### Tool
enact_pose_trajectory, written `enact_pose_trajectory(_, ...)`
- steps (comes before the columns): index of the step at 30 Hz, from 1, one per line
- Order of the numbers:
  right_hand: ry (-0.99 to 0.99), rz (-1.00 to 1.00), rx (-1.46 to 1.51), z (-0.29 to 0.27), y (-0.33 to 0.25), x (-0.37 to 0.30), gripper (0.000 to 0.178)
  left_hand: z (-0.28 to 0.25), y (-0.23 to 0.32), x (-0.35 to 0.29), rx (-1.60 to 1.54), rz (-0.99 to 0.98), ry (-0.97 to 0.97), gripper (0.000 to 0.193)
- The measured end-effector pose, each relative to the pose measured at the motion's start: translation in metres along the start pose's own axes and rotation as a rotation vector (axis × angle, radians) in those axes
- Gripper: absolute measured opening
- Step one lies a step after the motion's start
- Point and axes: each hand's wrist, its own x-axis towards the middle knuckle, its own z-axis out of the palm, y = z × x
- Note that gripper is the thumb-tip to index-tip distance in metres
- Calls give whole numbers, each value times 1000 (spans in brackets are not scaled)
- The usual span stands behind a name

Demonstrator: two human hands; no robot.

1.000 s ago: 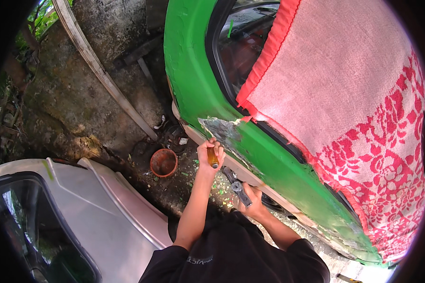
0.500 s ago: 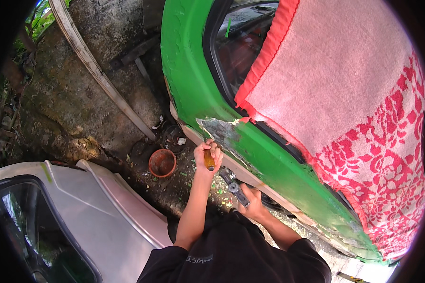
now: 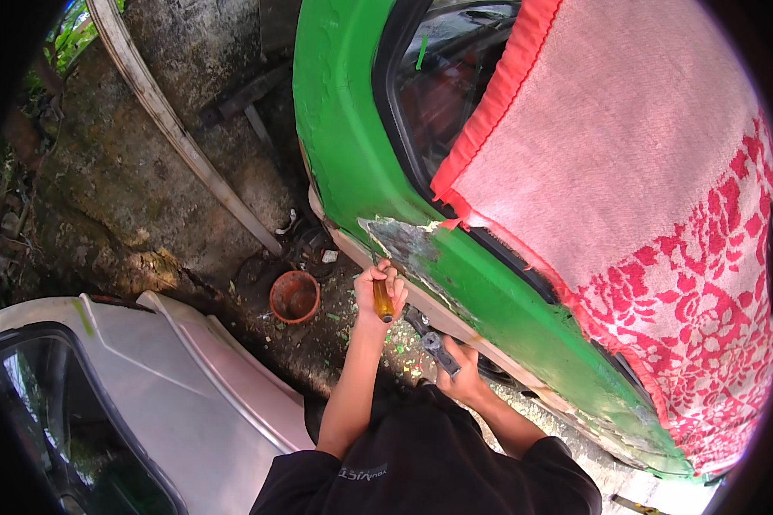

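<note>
My left hand (image 3: 375, 290) is closed round an amber-handled screwdriver (image 3: 384, 307), its butt end pointing back at me. The fingers hide its shaft, and I cannot tell whether the tip touches the car. Just beside the bare patch (image 3: 404, 240), where the green paint has flaked off, the hand is close to the lower body of the green car (image 3: 352, 163). To the right and nearer me, my right hand (image 3: 462, 376) grips a dark grey hammer (image 3: 433, 344). The hammer head is a short way from the screwdriver's butt, not touching it.
A pink and red patterned towel (image 3: 610, 163) covers much of the green car. On the ground at left stands a brown pot (image 3: 295, 297) among paint flakes. A silver car (image 3: 172, 369) is close on my left. A long pale strip (image 3: 167, 120) leans over the concrete.
My left hand and the screwdriver have shifted slightly toward me, its butt tilting a little right. The hammer has moved slightly right and nearer me. Both grips stay the same.
</note>
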Motion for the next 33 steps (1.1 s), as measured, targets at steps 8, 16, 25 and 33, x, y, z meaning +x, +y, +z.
enact_pose_trajectory(8,-20,53,31,0,0,-3,21,4,5,4,3,3,129,11)
enact_pose_trajectory(16,-44,85,8,0,-7,-10,21,-5,-2,2,-99,-36,-6,12)
enact_pose_trajectory(25,-31,69,20,2,-5,-11,18,-6,-14,-4,3,-61,159,11)
enact_pose_trajectory(33,-38,115,42,6,4,-19,21,7,-11,-11,187,10,231,26)
